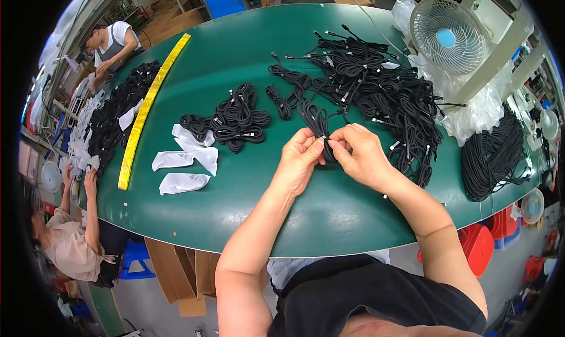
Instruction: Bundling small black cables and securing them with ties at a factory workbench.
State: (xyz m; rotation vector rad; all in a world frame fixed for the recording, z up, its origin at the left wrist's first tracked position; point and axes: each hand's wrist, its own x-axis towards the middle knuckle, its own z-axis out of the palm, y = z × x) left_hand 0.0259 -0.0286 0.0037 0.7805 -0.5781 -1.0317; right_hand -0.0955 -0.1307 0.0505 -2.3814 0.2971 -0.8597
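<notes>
A coiled black cable (315,118) is held over the green table, its loops pointing away from me. My left hand (302,156) grips it from the left, thumb and fingers pinched together near a small white part. From the other side my right hand (360,153) closes thumb against fingers on the same coil. The fingertips hide just what each one pinches. Right beyond my hands lie a small cable coil (279,103) and a large tangled pile of black cables (406,116) with pale connector ends. A heap of coiled cables (240,118) rests to the left.
White printed sleeves (184,183) lie on the green table (247,204) left of my arms. A yellow strip (150,113) divides off more cables (120,116), where two people work. At right are a fan (447,36), clear plastic bags (471,114) and a thick cable coil (493,157).
</notes>
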